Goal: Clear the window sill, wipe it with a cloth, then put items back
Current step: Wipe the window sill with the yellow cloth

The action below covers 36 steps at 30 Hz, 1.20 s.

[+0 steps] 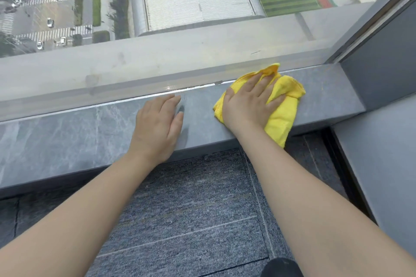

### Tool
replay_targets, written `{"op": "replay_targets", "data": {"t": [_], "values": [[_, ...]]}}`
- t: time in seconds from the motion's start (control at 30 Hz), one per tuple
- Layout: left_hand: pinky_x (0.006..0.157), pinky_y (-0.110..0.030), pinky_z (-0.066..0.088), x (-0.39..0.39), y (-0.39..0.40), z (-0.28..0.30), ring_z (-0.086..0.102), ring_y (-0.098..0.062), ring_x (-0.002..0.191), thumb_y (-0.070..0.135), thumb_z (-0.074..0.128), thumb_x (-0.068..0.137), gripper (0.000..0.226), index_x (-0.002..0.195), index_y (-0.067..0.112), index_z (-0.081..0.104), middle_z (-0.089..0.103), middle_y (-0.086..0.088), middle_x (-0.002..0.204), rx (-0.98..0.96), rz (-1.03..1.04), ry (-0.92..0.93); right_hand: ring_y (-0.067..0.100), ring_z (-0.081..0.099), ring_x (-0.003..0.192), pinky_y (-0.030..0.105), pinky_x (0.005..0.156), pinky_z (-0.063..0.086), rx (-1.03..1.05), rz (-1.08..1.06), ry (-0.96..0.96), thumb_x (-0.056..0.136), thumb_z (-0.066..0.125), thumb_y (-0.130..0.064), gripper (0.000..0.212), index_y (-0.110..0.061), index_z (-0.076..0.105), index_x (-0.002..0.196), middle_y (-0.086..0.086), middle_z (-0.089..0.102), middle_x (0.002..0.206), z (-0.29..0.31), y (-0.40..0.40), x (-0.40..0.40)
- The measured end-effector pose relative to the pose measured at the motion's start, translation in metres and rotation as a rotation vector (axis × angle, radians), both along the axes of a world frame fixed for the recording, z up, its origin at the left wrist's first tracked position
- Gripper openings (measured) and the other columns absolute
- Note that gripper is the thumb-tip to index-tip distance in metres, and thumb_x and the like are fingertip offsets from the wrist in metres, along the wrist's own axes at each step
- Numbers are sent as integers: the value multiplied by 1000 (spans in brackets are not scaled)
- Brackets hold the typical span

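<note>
Head view: your right hand (249,103) presses flat, fingers spread, on the yellow cloth (282,108) near the window sill's (67,137) right end; your left hand (157,123) rests open, empty, at the front edge.

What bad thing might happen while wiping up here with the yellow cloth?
Part of the yellow cloth hangs over the front edge of the window sill, so it might slip off if the right hand lifts. The left hand rests flat on the sill and could smudge the stone there.
</note>
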<state>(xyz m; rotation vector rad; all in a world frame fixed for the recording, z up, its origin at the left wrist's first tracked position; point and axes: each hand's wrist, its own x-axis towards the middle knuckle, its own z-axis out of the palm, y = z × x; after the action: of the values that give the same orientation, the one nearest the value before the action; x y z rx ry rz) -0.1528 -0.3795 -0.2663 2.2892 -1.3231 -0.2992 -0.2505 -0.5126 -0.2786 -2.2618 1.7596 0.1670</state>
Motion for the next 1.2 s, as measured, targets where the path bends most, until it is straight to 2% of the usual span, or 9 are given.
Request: {"op": "replay_targets", "data": {"t": [0.2,0.37,0.5,0.63,0.8,0.9,1.0,1.1,1.2], "values": [[97,-48,35,5,8,0,49,-40,114,41,22,80,63,118,1,51,56,-22,123,-3,-24,-3,25,-8,146,49,115,-6,-29,564,-19,96,20,-43,64,-12,-3,147,10,-7,158,-2,39,-22],[95,-49,36,-1,8,5,50,-41,112,40,22,80,62,117,0,51,56,-23,122,-6,-82,-15,25,52,125,39,103,20,-150,842,-64,86,31,-37,52,-18,42,134,6,52,139,-7,45,-68],[98,-50,35,-9,-1,6,48,-40,115,41,20,80,63,119,1,50,55,-22,124,4,-106,-14,26,53,123,37,103,18,-157,728,-15,91,25,-39,50,-17,37,134,7,51,138,-8,23,-110],[99,-49,34,-26,-12,4,47,-38,117,42,19,80,64,120,2,50,54,-21,126,9,-129,3,20,8,146,37,115,0,-64,455,16,82,2,-53,74,-19,12,147,3,8,158,-2,-6,-134],[98,-47,34,-37,-23,0,47,-36,117,43,19,80,64,120,4,50,54,-18,127,14,-133,25,23,-8,146,53,115,-4,-40,241,4,95,16,-43,60,-18,1,148,6,-7,158,-5,10,-89],[97,-47,35,-37,-21,-1,48,-37,117,43,20,80,63,119,4,51,55,-18,126,16,-122,19,26,16,145,56,113,5,-88,459,-73,87,10,-45,65,-19,22,145,7,18,156,-12,35,-70],[97,-47,34,-32,-19,-1,47,-37,117,44,19,79,65,120,5,50,54,-18,127,21,-105,15,26,51,126,43,109,14,-194,707,-168,86,32,-32,48,-22,50,129,3,53,138,-17,39,-84],[98,-47,33,-28,-21,0,45,-37,118,45,17,78,67,121,4,49,53,-19,128,19,-83,5,21,57,119,30,108,10,-198,826,-260,82,41,-23,42,-25,51,122,1,60,130,-16,19,-113],[99,-47,31,-29,-30,-1,45,-37,119,47,16,77,69,121,4,48,53,-19,128,16,-64,10,20,55,120,31,105,19,-156,708,-265,81,41,-21,43,-23,53,122,5,61,128,-15,1,-142]]}}
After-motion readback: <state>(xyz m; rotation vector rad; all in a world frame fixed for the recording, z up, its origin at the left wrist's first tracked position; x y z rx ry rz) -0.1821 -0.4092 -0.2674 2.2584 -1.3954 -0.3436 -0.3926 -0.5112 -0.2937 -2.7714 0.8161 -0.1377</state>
